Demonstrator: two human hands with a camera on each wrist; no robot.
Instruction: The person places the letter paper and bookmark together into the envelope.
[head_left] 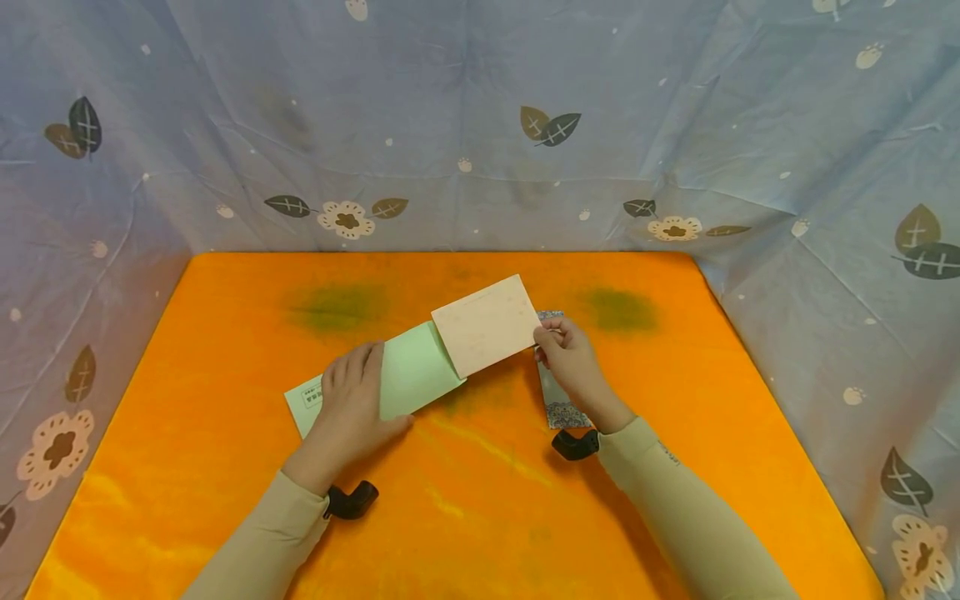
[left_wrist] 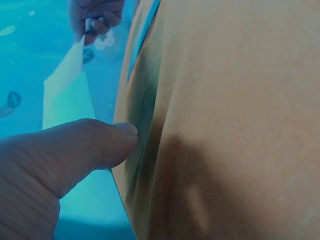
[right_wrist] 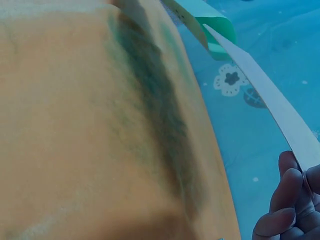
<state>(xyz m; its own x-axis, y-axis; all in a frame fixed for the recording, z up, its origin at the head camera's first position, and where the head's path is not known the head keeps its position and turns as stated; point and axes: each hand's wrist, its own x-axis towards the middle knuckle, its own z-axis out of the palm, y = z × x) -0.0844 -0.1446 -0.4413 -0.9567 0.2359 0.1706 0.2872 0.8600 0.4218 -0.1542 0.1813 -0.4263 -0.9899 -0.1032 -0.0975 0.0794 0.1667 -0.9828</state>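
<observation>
In the head view my left hand [head_left: 351,408] lies across a light green envelope [head_left: 416,362] and grips it by its long edges, with the thumb at the near edge. A pale cream card [head_left: 487,325] reaches into the envelope's right end. My right hand [head_left: 573,362] pinches the card's right edge between thumb and fingers. The right wrist view shows the card [right_wrist: 280,105] edge-on, its far end at the gaping mouth of the envelope [right_wrist: 220,30]. How deep the card sits inside is hidden.
A grey strip [head_left: 555,387] with blue patterned ends lies on the orange cloth [head_left: 480,500], partly under the right hand. Grey-blue curtains [head_left: 465,100] with leaf and flower prints stand behind and at both sides. A black wrist device [head_left: 352,502] sits at the left cuff.
</observation>
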